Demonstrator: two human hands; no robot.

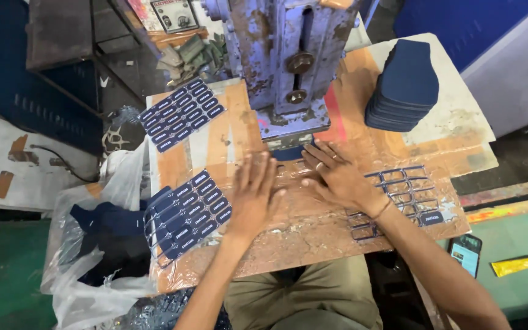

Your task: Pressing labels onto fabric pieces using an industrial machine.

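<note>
My left hand (253,194) lies flat, fingers spread, on the brown plastic-covered worktable (313,229) just below the head of a worn blue press machine (285,61). My right hand (336,176) rests beside it, fingers together, pointing at a dark blue fabric piece (289,153) that sits under the press foot. Neither hand grips anything. A sheet of dark blue rectangular labels (189,215) lies to the left of my left hand. By my right wrist is a mostly emptied label grid (401,198) with one label left in it.
A second label sheet (181,114) lies at the table's back left. A stack of dark blue fabric pieces (403,85) stands at the back right. A clear plastic bag with dark cloth (102,235) hangs at the left. A phone (465,253) and a yellow tube (516,265) lie at the right.
</note>
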